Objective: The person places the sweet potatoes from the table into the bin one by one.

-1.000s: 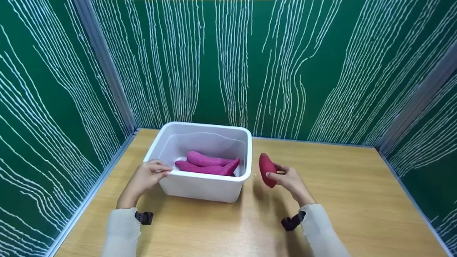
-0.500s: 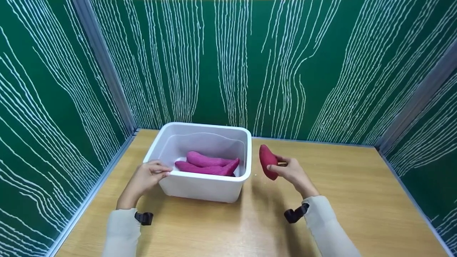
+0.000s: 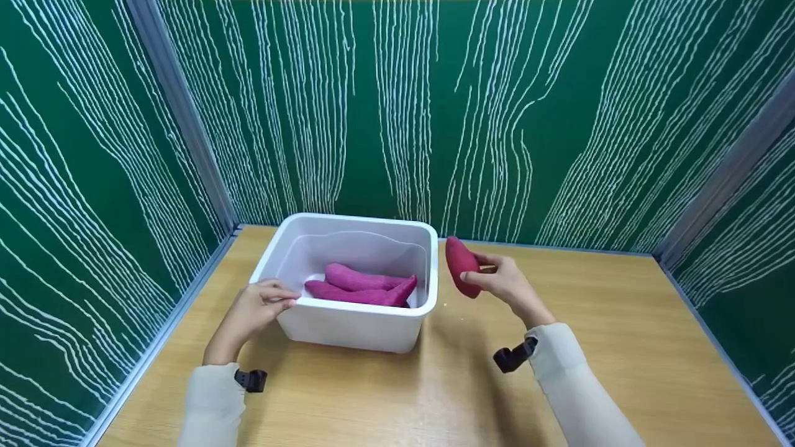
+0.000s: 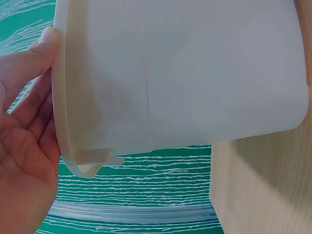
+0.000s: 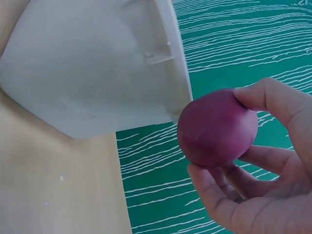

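My right hand [image 3: 506, 282] holds a red-purple sweet potato [image 3: 461, 267] between thumb and fingers, raised above the table just right of a white plastic bin [image 3: 354, 326]. In the right wrist view the sweet potato [image 5: 217, 129] shows its rounded end, overlapping the bin's rim. My left hand [image 3: 258, 313] rests at the bin's near left corner, fingertips on the rim. The left wrist view shows the thumb and fingers of this hand [image 4: 29, 126] against the outside of the rim [image 4: 61, 87]. Inside the bin lie several pink-purple sweet potatoes [image 3: 360, 278], partly hidden by the front wall.
The bin stands on a wooden table [image 3: 621, 323] towards its back left. Green panels with white wavy lines [image 3: 484, 124] wall the table at the back and both sides, joined by grey metal posts [image 3: 180, 105]. Tiny white specks [image 5: 61, 178] lie on the tabletop.
My right hand has lifted the sweet potato higher and farther from me, up beside the bin's right rim. My left hand and the bin have stayed in place.
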`<state>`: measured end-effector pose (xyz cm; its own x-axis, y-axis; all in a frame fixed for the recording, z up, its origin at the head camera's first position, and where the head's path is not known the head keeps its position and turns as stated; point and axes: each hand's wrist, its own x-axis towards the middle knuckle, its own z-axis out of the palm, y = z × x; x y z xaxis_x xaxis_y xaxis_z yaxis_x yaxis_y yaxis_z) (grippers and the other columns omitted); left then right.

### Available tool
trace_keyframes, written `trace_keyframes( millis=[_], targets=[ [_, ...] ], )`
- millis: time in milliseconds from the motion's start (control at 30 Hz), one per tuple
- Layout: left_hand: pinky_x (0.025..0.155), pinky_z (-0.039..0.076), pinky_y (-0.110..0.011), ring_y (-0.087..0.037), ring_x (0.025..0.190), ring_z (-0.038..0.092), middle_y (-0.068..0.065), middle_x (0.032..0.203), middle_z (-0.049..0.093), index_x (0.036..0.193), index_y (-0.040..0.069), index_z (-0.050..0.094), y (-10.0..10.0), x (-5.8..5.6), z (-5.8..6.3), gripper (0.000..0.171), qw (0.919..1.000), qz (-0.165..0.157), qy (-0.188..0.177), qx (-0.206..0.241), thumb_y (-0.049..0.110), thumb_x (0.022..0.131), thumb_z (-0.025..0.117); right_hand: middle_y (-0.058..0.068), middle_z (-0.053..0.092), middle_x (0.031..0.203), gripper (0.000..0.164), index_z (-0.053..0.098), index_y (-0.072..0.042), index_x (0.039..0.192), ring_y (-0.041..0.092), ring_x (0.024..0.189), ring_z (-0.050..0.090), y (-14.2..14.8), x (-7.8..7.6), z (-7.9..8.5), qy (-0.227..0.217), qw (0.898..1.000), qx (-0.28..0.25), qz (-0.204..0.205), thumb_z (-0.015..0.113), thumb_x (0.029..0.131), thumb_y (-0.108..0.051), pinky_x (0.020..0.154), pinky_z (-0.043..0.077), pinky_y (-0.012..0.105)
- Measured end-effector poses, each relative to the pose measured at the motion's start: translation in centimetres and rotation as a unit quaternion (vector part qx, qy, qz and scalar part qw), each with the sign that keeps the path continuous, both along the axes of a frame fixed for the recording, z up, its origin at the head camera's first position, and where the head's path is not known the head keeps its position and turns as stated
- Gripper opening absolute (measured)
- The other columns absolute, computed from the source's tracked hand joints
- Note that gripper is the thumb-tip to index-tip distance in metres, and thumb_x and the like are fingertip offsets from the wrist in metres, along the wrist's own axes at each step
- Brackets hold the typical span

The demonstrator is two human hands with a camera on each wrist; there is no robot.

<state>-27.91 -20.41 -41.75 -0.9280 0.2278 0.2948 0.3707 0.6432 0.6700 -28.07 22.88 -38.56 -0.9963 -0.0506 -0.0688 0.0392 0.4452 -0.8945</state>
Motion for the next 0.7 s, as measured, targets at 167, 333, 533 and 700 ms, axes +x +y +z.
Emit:
trace_keyframes(
  millis=[167, 333, 533, 700],
  targets=[
    [0.091, 0.051, -0.046, -0.027, 0.101, 0.060, -0.008, 0.100, 0.069, 0.097, 0.009, 0.077, 0.1, 0.0, 0.0, 0.014, 0.9999, 0.004, -0.010, 0.003, 0.005, 0.086, 0.070, 0.022, 0.056, 0.130, 0.068, 0.045, -0.002, 0.141, 0.034, 0.113, 0.053, -0.4, -0.4, 0.7, 0.004, 1.000, 0.010, 0.008, 0.072, 0.085, -0.028, 0.098, 0.047, 0.045],
    [0.092, 0.051, -0.047, -0.027, 0.103, 0.060, -0.008, 0.102, 0.069, 0.098, 0.010, 0.077, 0.1, 0.0, 0.1, 0.015, 0.9996, 0.010, -0.023, 0.007, 0.005, 0.085, 0.070, 0.020, 0.057, 0.128, 0.065, 0.048, -0.004, 0.139, 0.034, 0.112, 0.054, -1.0, -0.9, 1.4, 0.008, 1.000, 0.013, 0.017, 0.073, 0.084, -0.027, 0.096, 0.049, 0.043],
    [0.092, 0.052, -0.044, -0.027, 0.104, 0.060, -0.008, 0.102, 0.069, 0.098, 0.009, 0.077, 0.1, 0.1, 0.2, 0.014, 0.9997, 0.010, -0.020, 0.011, 0.005, 0.085, 0.070, 0.019, 0.055, 0.130, 0.065, 0.045, -0.006, 0.142, 0.033, 0.114, 0.053, -1.8, -1.1, 2.3, 0.006, 1.000, 0.010, 0.027, 0.071, 0.085, -0.025, 0.096, 0.049, 0.043],
    [0.082, 0.052, -0.027, -0.022, 0.097, 0.060, -0.007, 0.097, 0.069, 0.096, 0.007, 0.077, 0.1, 0.1, 0.2, 0.013, 0.9997, 0.002, -0.013, 0.021, 0.003, 0.085, 0.071, 0.020, 0.055, 0.129, 0.065, 0.045, -0.004, 0.142, 0.033, 0.114, 0.053, -2.6, -1.4, 2.8, 0.011, 0.999, 0.009, 0.032, 0.071, 0.085, -0.023, 0.095, 0.050, 0.041]
  ],
)
